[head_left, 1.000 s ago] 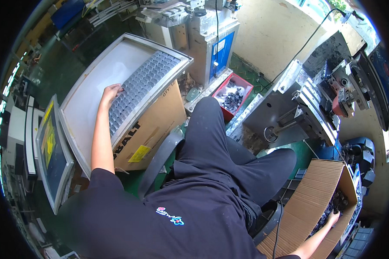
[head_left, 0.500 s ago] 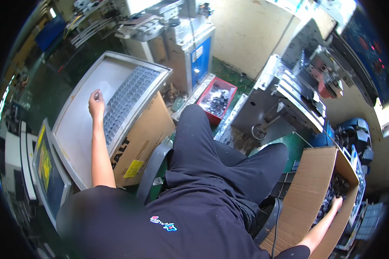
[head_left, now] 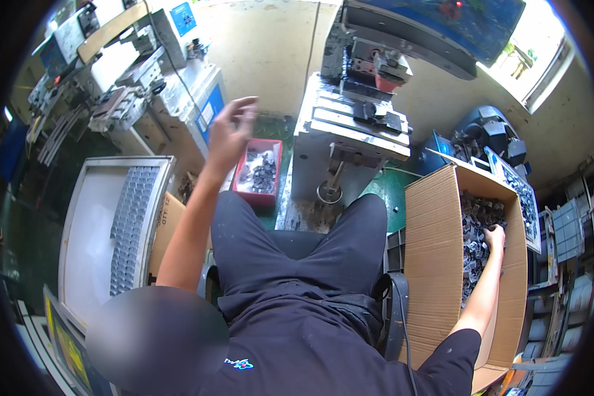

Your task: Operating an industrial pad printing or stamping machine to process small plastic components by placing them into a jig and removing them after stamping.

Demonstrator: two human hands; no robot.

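My left hand point(head_left: 234, 135) is raised in front of me, its fingers stretched out and slightly blurred, with nothing seen in them. Below and beside it on the floor stands a red bin point(head_left: 279, 173) with small dark metal parts point(head_left: 264, 173) on white lining. My right hand point(head_left: 495, 239) reaches down into a tall open cardboard box point(head_left: 432, 244) on my right. Its fingers are curled against the heap of small metal pieces point(head_left: 475, 218) inside; what they pinch is too small to make out.
Left of me, a framed white tray point(head_left: 86, 244) with rows of grey metal pieces point(head_left: 131, 224) rests on a carton point(head_left: 168, 228). A machine with a slotted table point(head_left: 350, 125) stands ahead. Another tray of parts point(head_left: 525, 198) leans beyond the cardboard box.
My view has swung to the right. My left hand has left the framed tray and come forward near the red bin. My right hand stays in the cardboard box among the metal pieces.
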